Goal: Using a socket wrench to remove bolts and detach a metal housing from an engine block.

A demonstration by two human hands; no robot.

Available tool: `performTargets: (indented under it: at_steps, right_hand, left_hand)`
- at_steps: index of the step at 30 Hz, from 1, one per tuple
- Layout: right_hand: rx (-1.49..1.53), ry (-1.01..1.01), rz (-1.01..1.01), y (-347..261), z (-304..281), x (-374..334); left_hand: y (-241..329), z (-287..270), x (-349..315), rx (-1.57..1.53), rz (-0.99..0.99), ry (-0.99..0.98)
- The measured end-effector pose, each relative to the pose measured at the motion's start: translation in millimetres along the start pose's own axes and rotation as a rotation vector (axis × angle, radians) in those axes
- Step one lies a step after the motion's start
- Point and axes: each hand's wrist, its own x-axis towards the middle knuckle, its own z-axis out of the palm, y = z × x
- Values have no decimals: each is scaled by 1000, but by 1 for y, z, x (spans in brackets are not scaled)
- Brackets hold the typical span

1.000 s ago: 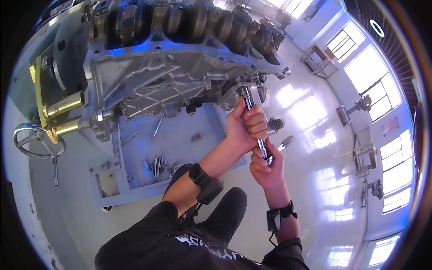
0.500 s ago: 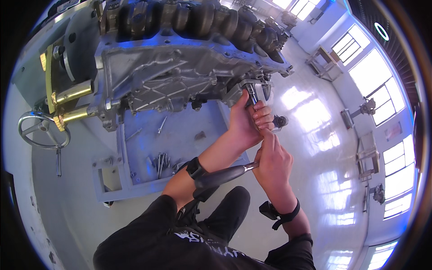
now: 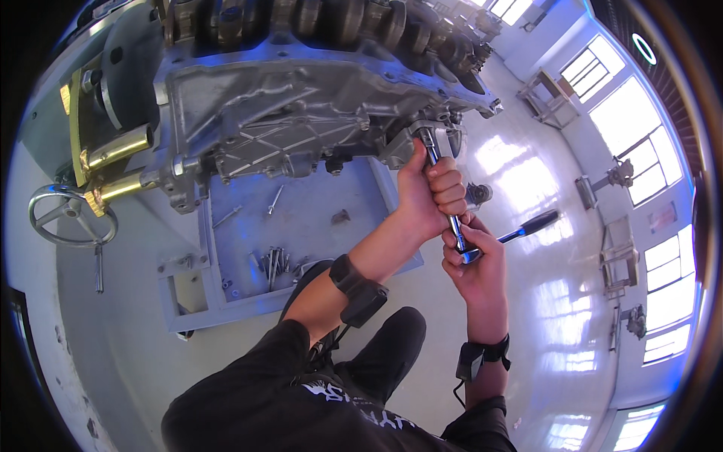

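Note:
A ratchet wrench (image 3: 536, 224) with a long extension bar (image 3: 456, 227) reaches up to the right end of a metal engine block (image 3: 203, 98). My left hand (image 3: 431, 194) is wrapped round the bar, its thumb pointing up along it toward the engine. Just below, my right hand (image 3: 482, 271) has its fingers closed round the ratchet's head, where the bar joins it. The black-gripped handle sticks out to the right, free of both hands. The bar's far tip meets a housing (image 3: 444, 135) on the block; what it sits on is hidden.
The crankshaft (image 3: 343, 22) shows along the block's top. A stand with brass-coloured rods (image 3: 120, 151) and a handwheel (image 3: 73, 216) is at the left. Beneath the engine, a grey tray (image 3: 305, 207) holds several loose bolts (image 3: 275, 264). Benches (image 3: 548, 102) line the windowed wall.
The ratchet handle has swung from the lower left, under my left forearm, round to the right. My right hand has shifted slightly right, and my left hand still grips the bar.

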Motion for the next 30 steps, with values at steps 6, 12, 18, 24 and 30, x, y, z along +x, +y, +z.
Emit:
performTargets:
  at_steps: [6, 12, 18, 24, 30]
  right_hand:
    - [560, -107, 228, 18, -27, 13]
    - [-557, -23, -400, -3, -4, 0]
    - [-1853, 150, -963, 31, 36, -11]
    - [-1910, 163, -1030, 24, 33, -9]
    - [-786, 42, -592, 17, 8, -5]
  left_hand:
    - [1, -5, 0, 2, -63, -135]
    - [-12, 12, -3, 100, 72, 11]
    - [0, 16, -14, 86, -30, 129]
    - [-5, 10, -8, 34, -34, 110]
    - [-7, 8, -8, 21, -18, 48]
